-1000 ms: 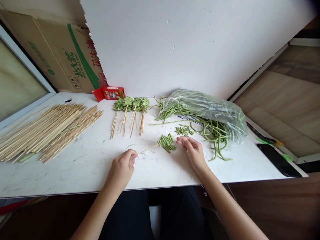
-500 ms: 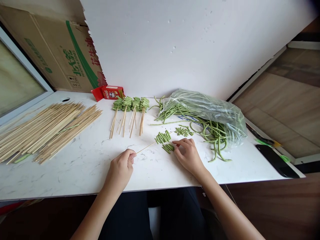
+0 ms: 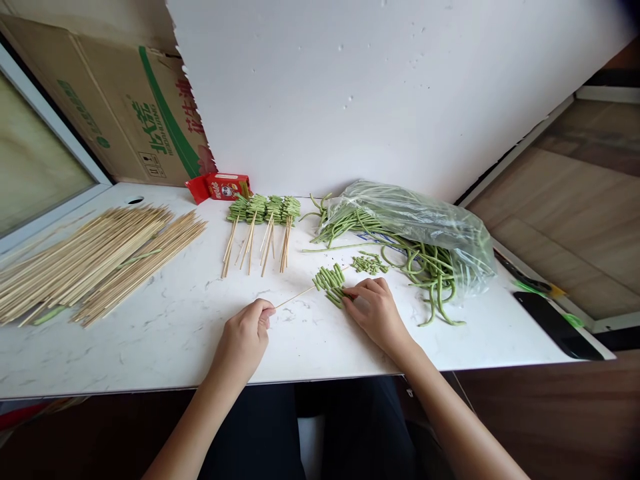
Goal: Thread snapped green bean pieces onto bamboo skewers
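Note:
My left hand (image 3: 249,328) pinches the blunt end of a thin wooden skewer (image 3: 296,297), which slants up to the right. Several short green bean pieces (image 3: 329,277) are threaded side by side near its far end. Just below them lies a small row of loose bean pieces (image 3: 334,297). The closed fingertips of my right hand (image 3: 373,308) are at the right end of that row; what they pinch is partly hidden. Behind my right hand is a small pile of cut bean bits (image 3: 370,263).
Finished bean skewers (image 3: 265,210) lie in bunches at the back, beside a red box (image 3: 227,187). Bare skewers (image 3: 110,257) are heaped at left. Long beans (image 3: 430,267) spill from a plastic bag (image 3: 415,213) at right, with a black phone-like object (image 3: 553,323) beyond.
My right hand has moved slightly left and its fingers have closed in on the loose bean row. My left hand still holds the skewer. The view has shifted slightly.

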`<state>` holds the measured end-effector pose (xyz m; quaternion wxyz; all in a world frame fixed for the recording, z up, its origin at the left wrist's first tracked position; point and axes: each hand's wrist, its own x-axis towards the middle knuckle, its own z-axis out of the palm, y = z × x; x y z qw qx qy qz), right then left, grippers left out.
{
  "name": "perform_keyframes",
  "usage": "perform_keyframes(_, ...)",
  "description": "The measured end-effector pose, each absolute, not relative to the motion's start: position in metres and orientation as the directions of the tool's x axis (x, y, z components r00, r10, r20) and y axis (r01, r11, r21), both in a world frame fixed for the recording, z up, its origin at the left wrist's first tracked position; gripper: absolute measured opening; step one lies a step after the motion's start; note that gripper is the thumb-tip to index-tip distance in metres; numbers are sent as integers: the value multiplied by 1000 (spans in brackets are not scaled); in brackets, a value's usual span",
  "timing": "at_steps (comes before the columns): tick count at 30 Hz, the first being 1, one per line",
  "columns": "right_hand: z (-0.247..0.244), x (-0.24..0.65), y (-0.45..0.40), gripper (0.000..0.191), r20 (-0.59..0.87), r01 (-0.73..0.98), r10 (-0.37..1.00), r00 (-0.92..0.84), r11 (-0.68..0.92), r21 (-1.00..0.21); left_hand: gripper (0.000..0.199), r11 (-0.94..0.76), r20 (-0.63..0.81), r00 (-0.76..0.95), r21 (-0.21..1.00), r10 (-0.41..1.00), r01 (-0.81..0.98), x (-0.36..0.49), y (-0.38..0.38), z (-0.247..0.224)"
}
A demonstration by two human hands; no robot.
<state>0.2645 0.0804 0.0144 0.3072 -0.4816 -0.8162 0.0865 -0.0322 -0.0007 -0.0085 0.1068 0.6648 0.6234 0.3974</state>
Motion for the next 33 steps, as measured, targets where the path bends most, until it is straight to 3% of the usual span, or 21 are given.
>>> perform_keyframes(5, 14, 263, 77, 27, 424, 806, 820, -384, 522, -280, 21, -206, 402, -89, 632, 911, 747, -32, -1, -7)
perform_keyframes(7, 14, 261, 76, 28, 432, 813, 821, -373, 514, -275, 21, -203, 398, -89, 634, 913, 746, -32, -1, -6)
perform_keyframes(10, 15, 263, 78, 28, 469, 778, 828, -306, 502, -379, 21, -205, 401, -91, 633, 911, 746, -32, -1, -7)
perform_keyframes(13, 15, 266, 83, 26, 444, 692, 880, -169, 426, -583, 22, -205, 404, -89, 627, 910, 751, -33, -1, -9)
perform_keyframes(16, 15, 269, 87, 35, 255, 512, 967, -17, 228, -828, 21, -200, 396, -86, 625, 914, 755, -33, -1, -10)
perform_keyframes(19, 12, 271, 93, 43, 84, 261, 996, 32, 73, -963, 20, -202, 395, -81, 623, 915, 755, -33, -2, -10)
perform_keyframes(24, 6, 274, 98, 42, 18, 54, 999, 46, 16, -998, 22, -213, 393, -59, 610, 918, 763, -33, -2, -10)
perform_keyframes(33, 9, 271, 95, 39, 13, 53, 999, 34, 11, -999, 22, -230, 395, -19, 572, 918, 787, -33, -4, -11)
